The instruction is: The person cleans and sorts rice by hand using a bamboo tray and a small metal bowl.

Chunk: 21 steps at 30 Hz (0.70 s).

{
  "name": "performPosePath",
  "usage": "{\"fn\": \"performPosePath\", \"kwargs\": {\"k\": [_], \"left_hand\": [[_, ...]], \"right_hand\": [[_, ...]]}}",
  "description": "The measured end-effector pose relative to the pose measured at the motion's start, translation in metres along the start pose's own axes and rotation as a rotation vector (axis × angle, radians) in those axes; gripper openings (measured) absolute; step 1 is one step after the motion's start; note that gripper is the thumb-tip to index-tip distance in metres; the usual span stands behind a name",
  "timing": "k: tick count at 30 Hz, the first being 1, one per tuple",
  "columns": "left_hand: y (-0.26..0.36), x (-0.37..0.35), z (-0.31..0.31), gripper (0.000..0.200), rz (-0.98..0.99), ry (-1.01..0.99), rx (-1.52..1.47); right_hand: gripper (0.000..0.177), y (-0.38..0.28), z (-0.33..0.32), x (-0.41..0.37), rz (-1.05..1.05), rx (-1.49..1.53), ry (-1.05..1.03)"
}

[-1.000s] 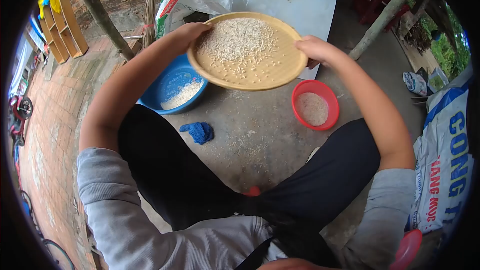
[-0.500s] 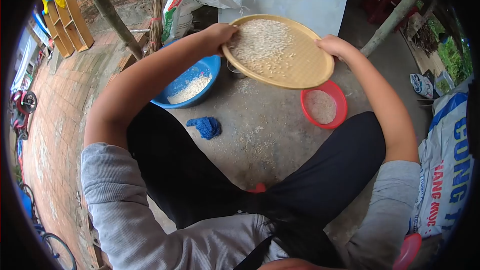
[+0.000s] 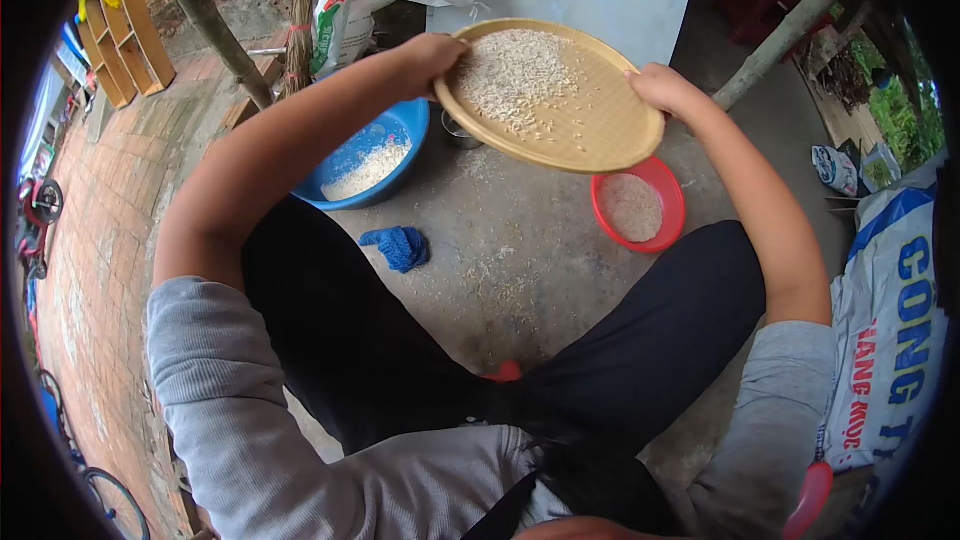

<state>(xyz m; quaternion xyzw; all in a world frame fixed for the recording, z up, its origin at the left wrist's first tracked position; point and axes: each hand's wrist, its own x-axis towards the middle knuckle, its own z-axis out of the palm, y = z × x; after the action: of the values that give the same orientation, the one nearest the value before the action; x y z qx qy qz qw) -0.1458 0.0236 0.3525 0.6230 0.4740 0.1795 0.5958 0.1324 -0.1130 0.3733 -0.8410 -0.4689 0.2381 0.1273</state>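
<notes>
A round woven winnowing tray [image 3: 620, 130] is held up in front of me by its rim, tilted down toward the right. Pale grains [image 3: 515, 75] are heaped on its left side, with a few scattered over the weave. My left hand [image 3: 435, 58] grips the left rim, fingers partly hidden under it. On the right rim, my right hand [image 3: 662, 90] is closed with the thumb on top. Below the tray's left side is a blue basin [image 3: 415, 130] with grain in it. A red bowl [image 3: 680, 205] holding finer grain stands below its right side.
On the concrete floor [image 3: 470, 290] lie a crumpled blue cloth [image 3: 402, 248] and scattered grains. A white sack [image 3: 345, 15] and a broom [image 3: 301, 25] stand at the back left. A large printed sack [image 3: 880, 340] is at my right. Wooden poles [image 3: 790, 30] rise on both sides.
The grains on the tray are blurred before and sharper now, gathered toward the left. The whole view has shifted slightly; both hands keep hold of the tray.
</notes>
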Motion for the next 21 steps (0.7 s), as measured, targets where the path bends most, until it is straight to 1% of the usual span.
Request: {"fn": "performPosePath", "kwargs": {"k": [1, 2, 3, 4, 5, 7, 8, 9, 11, 12, 13, 15, 16, 17, 19, 20, 21], "left_hand": [[-0.005, 0.007, -0.021, 0.031, 0.045, -0.022, 0.030], [-0.009, 0.015, -0.040, 0.030, 0.031, -0.118, -0.022], [-0.010, 0.014, -0.054, 0.029, -0.027, -0.146, -0.098], [-0.012, 0.016, -0.057, 0.028, -0.036, -0.078, -0.079], [-0.015, 0.019, -0.057, 0.026, -0.046, -0.010, -0.058], [-0.018, 0.028, -0.036, 0.027, 0.011, 0.011, -0.138], [-0.018, 0.029, -0.025, 0.028, 0.044, 0.039, 0.024], [-0.011, 0.016, -0.001, 0.026, 0.026, -0.007, -0.135], [0.010, -0.016, 0.019, 0.026, -0.048, 0.053, 0.053], [0.008, -0.014, 0.013, 0.028, 0.005, 0.056, 0.029], [-0.007, 0.014, -0.010, 0.031, 0.097, 0.018, 0.051], [-0.008, 0.008, -0.040, 0.030, 0.102, -0.060, -0.133], [-0.003, 0.008, -0.051, 0.028, -0.080, -0.034, -0.125], [-0.003, 0.010, -0.047, 0.028, -0.078, -0.034, -0.121], [-0.012, 0.016, -0.030, 0.027, 0.034, 0.028, -0.061], [-0.009, 0.013, -0.015, 0.026, 0.040, 0.047, 0.013], [-0.006, 0.007, 0.005, 0.026, -0.022, 0.038, -0.102]], "right_hand": [[0.037, -0.012, 0.001, -0.010, 0.003, -0.012, -0.005], [0.036, -0.020, 0.003, -0.016, -0.055, 0.068, -0.086], [0.035, -0.031, 0.005, -0.023, -0.117, 0.154, -0.164], [0.033, -0.045, 0.009, -0.040, -0.133, 0.203, -0.119], [0.033, -0.038, 0.007, -0.029, -0.135, 0.209, -0.118], [0.033, -0.007, -0.001, 0.007, -0.166, 0.172, -0.196], [0.034, 0.004, -0.001, 0.014, -0.076, 0.250, -0.167], [0.034, 0.016, -0.001, 0.023, -0.077, 0.251, -0.164], [0.036, 0.034, 0.003, 0.037, -0.058, 0.190, 0.008], [0.039, 0.032, 0.006, 0.037, -0.107, 0.078, 0.055], [0.039, 0.021, 0.005, 0.029, -0.111, 0.066, 0.050], [0.040, -0.016, 0.001, -0.005, -0.138, 0.105, -0.165], [0.040, -0.029, 0.007, -0.017, -0.151, 0.169, -0.148], [0.040, -0.025, 0.003, -0.010, -0.152, 0.173, -0.146], [0.038, -0.001, 0.001, 0.017, -0.147, 0.181, -0.142], [0.037, 0.012, 0.000, 0.026, -0.097, 0.233, -0.136], [0.037, 0.024, 0.002, 0.037, -0.098, 0.234, -0.135]]}}
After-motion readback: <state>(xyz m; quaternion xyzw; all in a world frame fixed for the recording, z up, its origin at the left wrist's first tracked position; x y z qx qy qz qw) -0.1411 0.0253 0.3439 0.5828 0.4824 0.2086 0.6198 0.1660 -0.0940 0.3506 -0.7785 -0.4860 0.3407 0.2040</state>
